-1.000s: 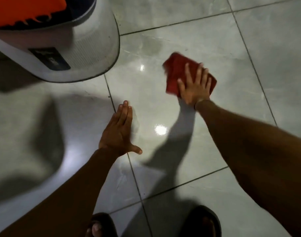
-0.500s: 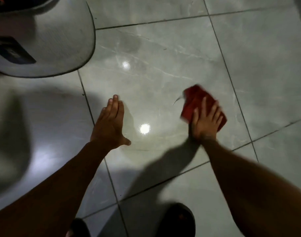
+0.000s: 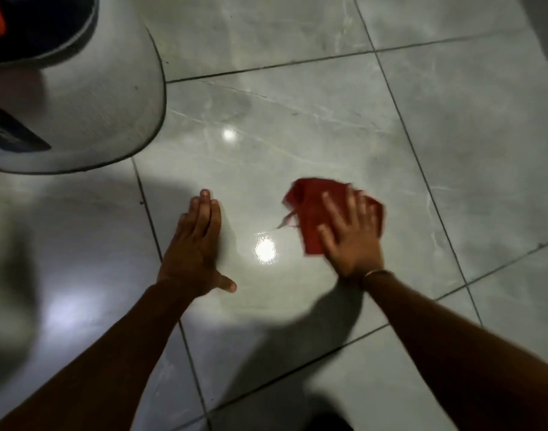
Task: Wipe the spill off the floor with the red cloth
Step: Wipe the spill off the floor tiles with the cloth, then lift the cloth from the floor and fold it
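Observation:
The red cloth (image 3: 310,209) lies crumpled on the grey glossy floor tile (image 3: 297,126). My right hand (image 3: 350,234) presses flat on top of it, fingers spread, covering its right part. My left hand (image 3: 195,247) rests flat on the tile to the left, fingers together and thumb out, holding nothing. A bright reflection with a faint wet sheen (image 3: 265,250) lies between the two hands. I cannot make out the spill's outline.
A large white rounded appliance (image 3: 89,98) with a dark label stands on the floor at the upper left. Dark grout lines cross the tiles. Dark footwear (image 3: 325,423) shows at the bottom edge. Shadows of my arms fall over the near tiles.
My right hand has dragged the red cloth from the far side of the tile toward me, then leftward nearer my left hand. The left hand stays planted on the floor.

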